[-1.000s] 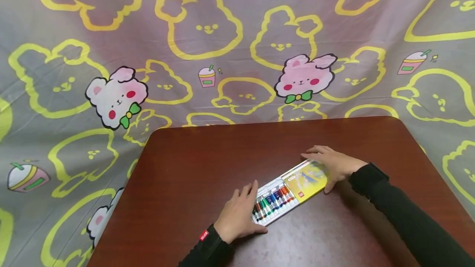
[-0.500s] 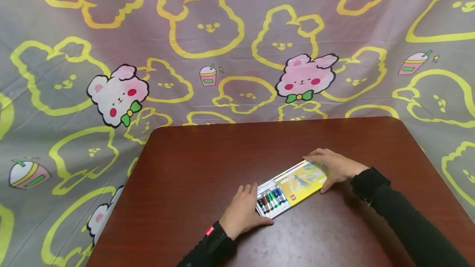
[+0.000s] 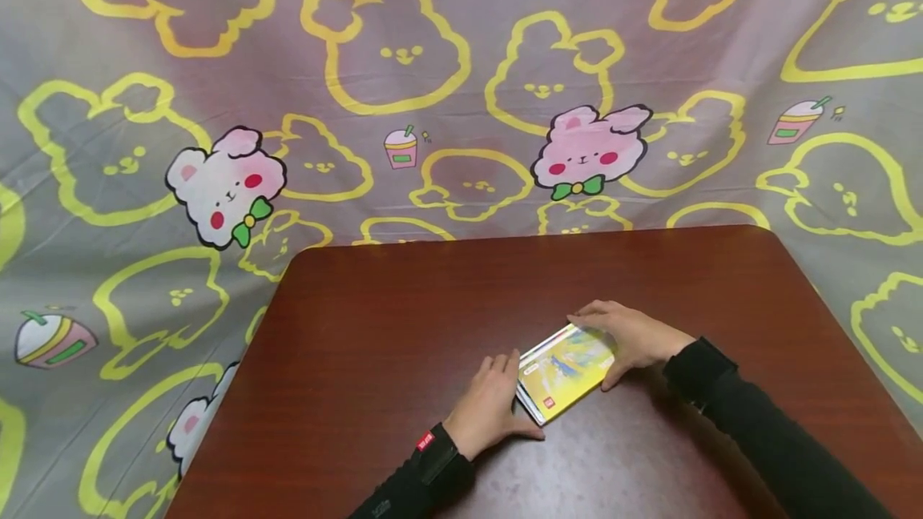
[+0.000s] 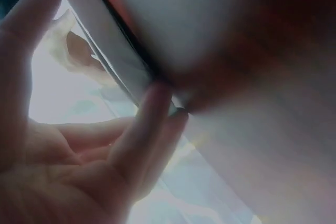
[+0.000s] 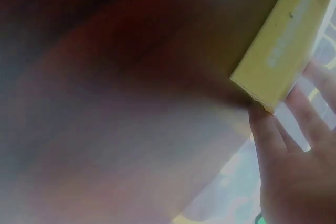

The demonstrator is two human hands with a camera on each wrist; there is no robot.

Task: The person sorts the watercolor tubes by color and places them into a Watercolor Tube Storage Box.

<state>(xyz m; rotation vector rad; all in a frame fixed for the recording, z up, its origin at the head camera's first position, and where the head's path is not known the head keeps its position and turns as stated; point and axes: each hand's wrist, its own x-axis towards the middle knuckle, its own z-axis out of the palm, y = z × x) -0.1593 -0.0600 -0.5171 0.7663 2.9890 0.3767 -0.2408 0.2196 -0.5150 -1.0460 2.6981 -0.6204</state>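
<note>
A box of paint tubes with a yellow printed sleeve (image 3: 566, 371) lies slantwise on the table, its white tray (image 3: 530, 405) showing only as a thin strip at the left end. The tubes are hidden under the sleeve. My left hand (image 3: 490, 411) holds the left end, thumb at the near corner and fingers at the far one. In the left wrist view its fingertips (image 4: 157, 98) touch the tray's pale end wall (image 4: 113, 32). Around the right end, my right hand (image 3: 634, 339) grips the sleeve; the right wrist view shows fingers beside the yellow end (image 5: 278, 51).
The reddish-brown table (image 3: 389, 311) stretches out around the box, with rounded far corners. Behind it hangs a grey-pink cloth (image 3: 476, 126) with cartoon rabbits and yellow outlines.
The tray has slid into the yellow sleeve, covering the paint tubes that showed before. My left hand has moved right and my right hand slightly left, bringing them closer together.
</note>
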